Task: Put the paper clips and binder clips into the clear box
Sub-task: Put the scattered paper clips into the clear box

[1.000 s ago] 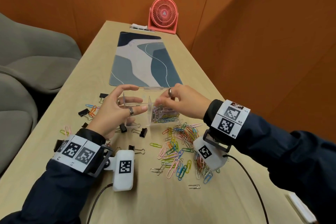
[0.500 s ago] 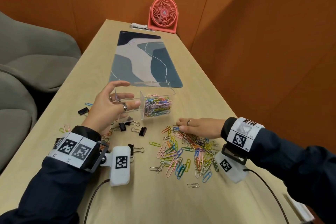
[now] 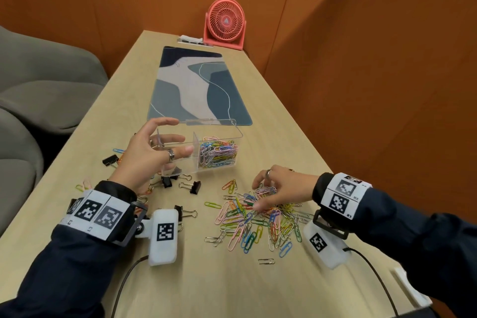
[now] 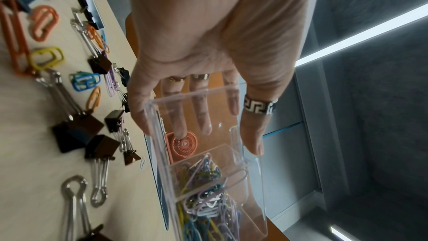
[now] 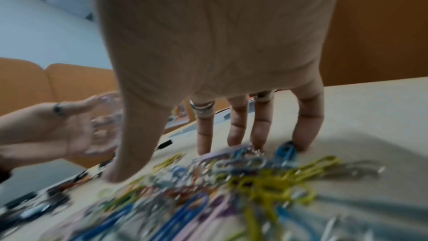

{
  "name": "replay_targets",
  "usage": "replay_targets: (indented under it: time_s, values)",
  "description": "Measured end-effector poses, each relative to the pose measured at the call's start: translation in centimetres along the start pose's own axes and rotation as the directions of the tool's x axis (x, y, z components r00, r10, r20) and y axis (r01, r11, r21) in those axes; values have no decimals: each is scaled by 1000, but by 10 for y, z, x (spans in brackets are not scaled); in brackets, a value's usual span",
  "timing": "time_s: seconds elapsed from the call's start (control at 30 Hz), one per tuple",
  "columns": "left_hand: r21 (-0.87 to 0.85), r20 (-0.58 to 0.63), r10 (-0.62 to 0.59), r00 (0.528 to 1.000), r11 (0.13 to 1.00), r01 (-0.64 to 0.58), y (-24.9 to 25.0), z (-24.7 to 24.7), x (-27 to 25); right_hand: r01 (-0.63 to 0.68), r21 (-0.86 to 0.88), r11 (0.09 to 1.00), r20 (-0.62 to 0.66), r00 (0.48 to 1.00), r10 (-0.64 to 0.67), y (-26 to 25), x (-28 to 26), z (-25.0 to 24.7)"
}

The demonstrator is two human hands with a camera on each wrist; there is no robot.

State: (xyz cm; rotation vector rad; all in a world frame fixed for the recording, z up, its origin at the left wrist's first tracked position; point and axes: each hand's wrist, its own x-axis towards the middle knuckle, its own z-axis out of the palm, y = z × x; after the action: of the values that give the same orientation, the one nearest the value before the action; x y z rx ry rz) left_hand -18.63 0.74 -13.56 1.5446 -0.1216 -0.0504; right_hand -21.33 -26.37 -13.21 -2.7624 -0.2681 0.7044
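Leftmost, black metal binder clips (image 3: 192, 186) lay scattered on the pale wooden tabletop (image 3: 227, 284) near the left hand (image 3: 148, 155). That hand's grip wrapped the empty left end of the clear plastic two-compartment box (image 3: 204, 152), thumb in front, fingers behind, lifting it off the surface. Its right compartment held a heap of coloured paper clips (image 3: 218, 153). Further right, loose coloured paper clips (image 3: 254, 217) lay spread out, and the right hand (image 3: 282, 188) rested on that pile, grip half spread, fingertips (image 5: 304, 144) and thumb touching the clips; whether any were pinched could not be told.
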Motion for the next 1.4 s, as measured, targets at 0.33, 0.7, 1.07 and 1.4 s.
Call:
replay_targets:
  time_s: [0.33, 0.7, 1.07, 1.4]
  values:
    - [3, 9, -2, 1000, 1000, 2, 0, 1, -1, 44, 60, 997, -55, 998, -41, -19, 5, 17]
    - [8, 3, 10, 1000, 1000, -10, -1, -1, 0, 23, 172, 985, -106, 994, -5, -13, 7, 5]
    - [2, 32, 2, 999, 1000, -3, -6, 0, 2, 197, 293, 935, -350, 933, -87, -36, -12, -74]
    - [-39, 87, -19, 996, 999, 22, -5, 3, 1, 259, 170, 951, -417, 893, -169, -77, 22, -76]
